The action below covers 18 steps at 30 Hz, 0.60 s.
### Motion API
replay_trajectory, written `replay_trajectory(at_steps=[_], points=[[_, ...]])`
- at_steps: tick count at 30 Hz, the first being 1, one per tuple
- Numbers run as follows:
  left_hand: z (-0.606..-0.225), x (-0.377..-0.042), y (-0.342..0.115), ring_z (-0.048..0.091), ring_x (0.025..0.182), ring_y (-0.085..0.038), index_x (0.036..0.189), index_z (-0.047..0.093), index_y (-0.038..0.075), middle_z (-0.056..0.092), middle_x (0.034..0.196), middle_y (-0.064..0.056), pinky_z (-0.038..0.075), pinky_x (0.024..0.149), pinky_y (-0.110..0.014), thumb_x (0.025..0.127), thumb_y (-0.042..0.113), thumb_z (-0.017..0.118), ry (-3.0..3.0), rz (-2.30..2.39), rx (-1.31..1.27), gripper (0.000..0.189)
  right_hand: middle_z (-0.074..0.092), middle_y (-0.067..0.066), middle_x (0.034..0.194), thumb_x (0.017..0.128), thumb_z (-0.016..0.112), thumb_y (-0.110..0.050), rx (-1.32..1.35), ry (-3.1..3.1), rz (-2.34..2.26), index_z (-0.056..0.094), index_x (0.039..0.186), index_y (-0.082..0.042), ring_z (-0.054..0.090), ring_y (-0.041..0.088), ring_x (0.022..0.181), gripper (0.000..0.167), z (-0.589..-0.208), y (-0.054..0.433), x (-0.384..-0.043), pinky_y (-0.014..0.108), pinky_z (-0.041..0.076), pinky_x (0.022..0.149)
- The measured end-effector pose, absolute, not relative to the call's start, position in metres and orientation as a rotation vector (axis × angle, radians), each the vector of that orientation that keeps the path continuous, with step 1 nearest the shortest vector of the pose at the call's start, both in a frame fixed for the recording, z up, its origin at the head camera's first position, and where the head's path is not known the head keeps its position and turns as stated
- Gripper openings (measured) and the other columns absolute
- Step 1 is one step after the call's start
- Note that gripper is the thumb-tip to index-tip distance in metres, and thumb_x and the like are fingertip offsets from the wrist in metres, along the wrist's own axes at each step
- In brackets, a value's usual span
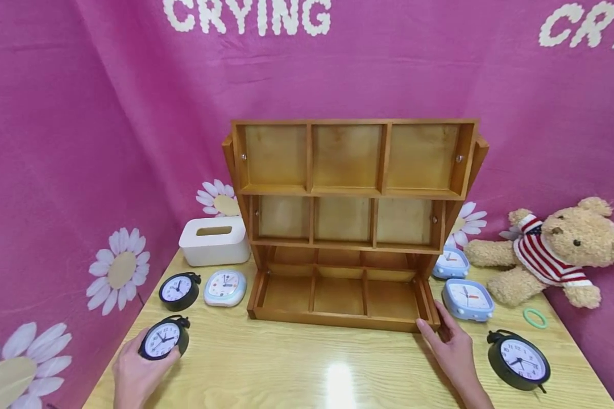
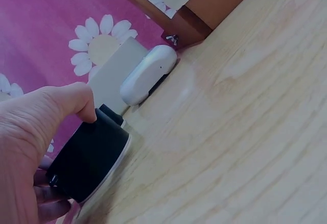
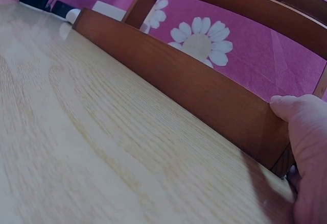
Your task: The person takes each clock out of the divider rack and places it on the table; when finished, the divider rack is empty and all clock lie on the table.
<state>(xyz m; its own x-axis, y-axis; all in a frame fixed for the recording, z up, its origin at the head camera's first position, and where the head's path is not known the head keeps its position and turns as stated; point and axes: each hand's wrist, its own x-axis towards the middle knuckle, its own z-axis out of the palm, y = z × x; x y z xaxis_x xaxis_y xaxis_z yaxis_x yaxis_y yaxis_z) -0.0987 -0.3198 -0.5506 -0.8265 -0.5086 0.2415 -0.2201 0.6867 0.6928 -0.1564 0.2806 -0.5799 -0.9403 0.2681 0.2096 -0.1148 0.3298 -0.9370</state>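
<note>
My left hand [image 1: 139, 363] grips a round black alarm clock [image 1: 162, 339] by its sides at the table's left, its white dial facing up. In the left wrist view the thumb presses the clock's black casing [image 2: 94, 155]. My right hand [image 1: 452, 346] holds the front right corner of a three-tier wooden shelf [image 1: 337, 321]. In the right wrist view the thumb lies on the front board [image 3: 204, 96] while the other fingers are mostly hidden around the side. The shelf's compartments hold nothing.
Left of the shelf are another black clock [image 1: 179, 291], a white-and-blue clock [image 1: 225, 287] and a white tissue box [image 1: 215, 250]. On the right are two blue clocks [image 1: 468, 299], a black clock [image 1: 519, 360], a green ring [image 1: 535, 318] and a teddy bear [image 1: 547, 250]. A pink curtain [image 1: 363, 74] hangs behind.
</note>
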Motion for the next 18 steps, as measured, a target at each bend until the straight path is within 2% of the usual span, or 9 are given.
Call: replay_trajectory(at_steps=[3, 6, 8, 11, 14, 18], points=[[-0.549, -0.095, -0.317, 0.058, 0.117, -0.053, 0.137, 0.058, -0.007, 0.062, 0.128, -0.036, 0.045, 0.095, -0.058, 0.070, 0.020, 0.087, -2.463, -0.935, 0.575, 0.078, 0.047, 0.029, 0.154, 0.097, 0.077, -0.013, -0.123, -2.279, 1.645, 0.046, 0.156, -0.001, 0.049, -0.019, 0.113, 0.068, -0.580, 0.282, -0.158, 0.002, 0.044, 0.090], [-0.548, -0.095, -0.313, 0.051, 0.131, -0.054, 0.145, 0.051, -0.008, 0.054, 0.143, -0.036, 0.041, 0.106, -0.064, 0.072, 0.020, 0.085, -2.421, -0.931, 0.525, 0.086, 0.048, 0.028, 0.153, 0.097, 0.077, -0.014, -0.112, -2.279, 1.638, 0.047, 0.156, -0.002, 0.049, -0.018, 0.114, 0.067, -0.580, 0.283, -0.159, 0.002, 0.044, 0.091], [-0.546, -0.095, -0.307, 0.042, 0.142, -0.052, 0.152, 0.047, -0.004, 0.046, 0.154, -0.032, 0.034, 0.116, -0.063, 0.073, 0.018, 0.086, -2.367, -0.968, 0.449, 0.091, 0.049, 0.029, 0.152, 0.096, 0.077, -0.013, -0.110, -2.287, 1.616, 0.047, 0.155, -0.001, 0.049, -0.018, 0.114, 0.067, -0.581, 0.284, -0.158, 0.002, 0.044, 0.090], [-0.542, -0.095, -0.291, 0.026, 0.155, -0.045, 0.161, 0.039, 0.005, 0.031, 0.168, -0.021, 0.021, 0.128, -0.055, 0.079, 0.019, 0.085, -2.327, -1.026, 0.359, 0.095, 0.050, 0.029, 0.151, 0.096, 0.077, -0.012, -0.121, -2.300, 1.591, 0.048, 0.154, 0.000, 0.048, -0.019, 0.113, 0.067, -0.582, 0.284, -0.155, 0.001, 0.044, 0.090], [-0.535, -0.097, -0.270, 0.014, 0.159, -0.040, 0.165, 0.031, 0.013, 0.020, 0.173, -0.013, 0.012, 0.130, -0.054, 0.087, 0.023, 0.083, -2.390, -1.079, 0.274, 0.094, 0.050, 0.029, 0.151, 0.096, 0.077, -0.013, -0.130, -2.301, 1.593, 0.048, 0.154, 0.000, 0.048, -0.021, 0.112, 0.066, -0.583, 0.282, -0.152, 0.001, 0.044, 0.089], [-0.531, -0.107, -0.239, 0.011, 0.160, -0.040, 0.166, 0.029, 0.013, 0.016, 0.174, -0.009, 0.012, 0.127, -0.064, 0.097, 0.031, 0.075, -2.492, -1.098, 0.127, 0.085, 0.051, 0.026, 0.152, 0.096, 0.078, -0.012, -0.092, -2.304, 1.512, 0.048, 0.155, -0.002, 0.048, -0.021, 0.115, 0.067, -0.586, 0.278, -0.150, 0.001, 0.043, 0.091]])
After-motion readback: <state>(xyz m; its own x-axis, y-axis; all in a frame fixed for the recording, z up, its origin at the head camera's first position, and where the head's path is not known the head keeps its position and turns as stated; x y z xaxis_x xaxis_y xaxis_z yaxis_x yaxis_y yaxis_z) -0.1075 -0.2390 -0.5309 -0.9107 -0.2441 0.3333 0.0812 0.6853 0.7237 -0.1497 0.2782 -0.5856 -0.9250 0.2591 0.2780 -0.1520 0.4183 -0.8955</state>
